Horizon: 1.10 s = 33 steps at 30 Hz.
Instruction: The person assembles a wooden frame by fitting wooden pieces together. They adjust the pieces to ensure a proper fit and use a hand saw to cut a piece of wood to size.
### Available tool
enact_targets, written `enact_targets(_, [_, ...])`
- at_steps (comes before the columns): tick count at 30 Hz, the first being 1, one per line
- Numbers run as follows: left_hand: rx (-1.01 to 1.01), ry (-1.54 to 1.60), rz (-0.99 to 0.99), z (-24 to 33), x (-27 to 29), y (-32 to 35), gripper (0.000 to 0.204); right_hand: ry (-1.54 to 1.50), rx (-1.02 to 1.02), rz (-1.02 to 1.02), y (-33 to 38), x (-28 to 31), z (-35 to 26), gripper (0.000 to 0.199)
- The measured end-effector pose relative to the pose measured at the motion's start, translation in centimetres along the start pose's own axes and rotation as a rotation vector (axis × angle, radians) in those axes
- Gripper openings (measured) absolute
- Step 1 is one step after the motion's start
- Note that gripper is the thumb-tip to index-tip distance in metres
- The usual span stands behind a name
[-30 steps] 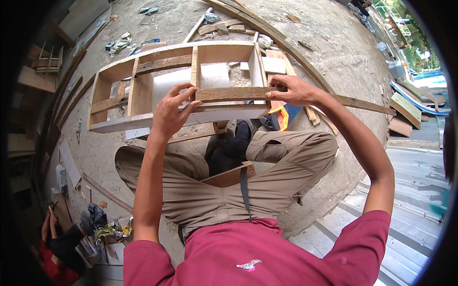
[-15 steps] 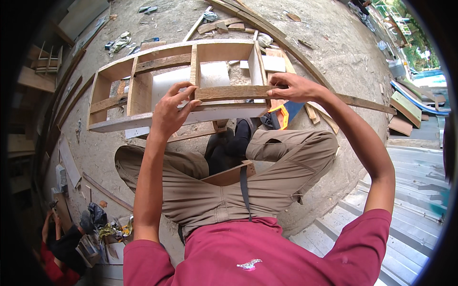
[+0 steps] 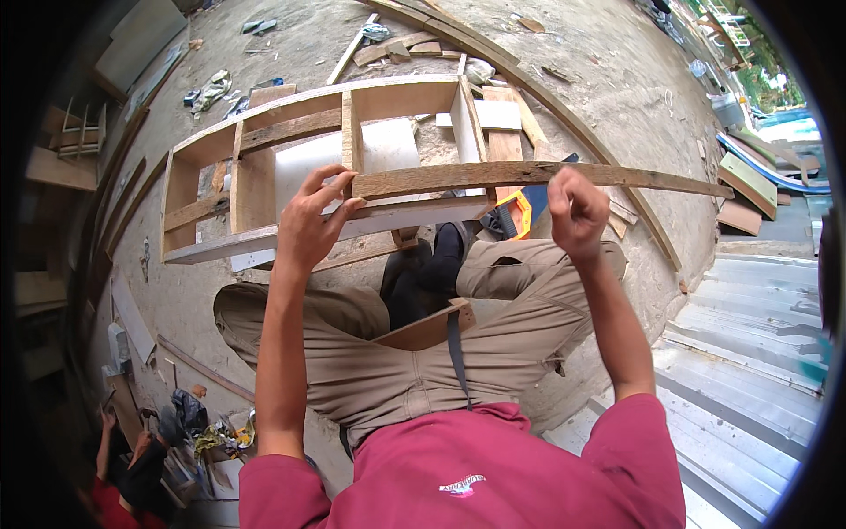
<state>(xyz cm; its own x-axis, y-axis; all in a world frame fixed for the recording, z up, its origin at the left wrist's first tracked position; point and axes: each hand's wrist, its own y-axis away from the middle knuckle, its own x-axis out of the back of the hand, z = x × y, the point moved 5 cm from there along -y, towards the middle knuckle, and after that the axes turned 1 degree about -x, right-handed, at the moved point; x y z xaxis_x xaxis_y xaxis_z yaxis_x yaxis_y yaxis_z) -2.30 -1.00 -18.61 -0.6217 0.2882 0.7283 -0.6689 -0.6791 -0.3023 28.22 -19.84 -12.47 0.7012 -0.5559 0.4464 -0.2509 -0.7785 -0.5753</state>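
A long, rough wooden strip (image 3: pixel 441 180) lies across the right bay of an open wooden frame (image 3: pixel 251 242) and runs well past its right end. My left hand (image 3: pixel 308 220) pinches the strip's left end between thumb and fingers, beside the frame's inner divider (image 3: pixel 351 132). Close to the strip, right of the frame, my right hand (image 3: pixel 578 213) is raised with its fingers curled closed. It is slightly blurred, and whatever it may hold is hidden. Between that hand and my feet sits a handsaw (image 3: pixel 526 212) with a yellow-and-black handle and a blue blade, partly under the strip.
My legs in tan trousers (image 3: pixel 352 322) are folded before the frame. Timber offcuts (image 3: pixel 410 48) and long boards (image 3: pixel 520 70) lie on the ground beyond. Corrugated metal sheets (image 3: pixel 749 353) cover the lower right. Another person (image 3: pixel 132 476) works at the lower left.
My right hand has let go of the strip near the frame's right end and moved right and nearer me, its fingers now curled. My left hand stays at the strip's left end.
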Motion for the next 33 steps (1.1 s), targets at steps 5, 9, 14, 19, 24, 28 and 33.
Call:
enact_targets(5, [-0.002, 0.004, -0.012, 0.5, 0.0, -0.2, 0.038, 0.334, -0.710, -0.213, 9.3, -2.7, 10.7, 0.037])
enact_targets(9, [0.023, 0.031, -0.039, 0.6, 0.0, -0.4, 0.041, 0.500, -0.986, -0.733, 13.3, -3.6, 24.6, 0.043])
enact_targets(14, [0.007, 0.018, -0.084, 0.9, -0.3, -1.3, 0.046, 0.535, -1.068, -0.735, 18.2, -6.6, 35.9, 0.044])
enact_targets(19, [0.054, 0.006, -0.088, 0.7, 0.3, -0.3, 0.048, 0.826, -1.221, -0.450, 21.1, -12.4, 33.9, 0.058])
enact_targets(24, [0.067, 0.032, -0.090, 1.2, 0.6, -0.7, 0.048, 0.665, -0.896, -0.289, 20.8, -11.4, 33.0, 0.060])
enact_targets(28, [0.014, 0.053, -0.085, 1.5, 0.1, -1.6, 0.048, 0.632, -0.673, 0.165, 19.3, -6.4, 32.1, 0.060])
enact_targets(33, [0.042, 0.069, -0.077, 0.9, 0.3, -0.9, 0.044, -0.069, -1.121, 0.871, 14.9, -0.8, 21.7, 0.025])
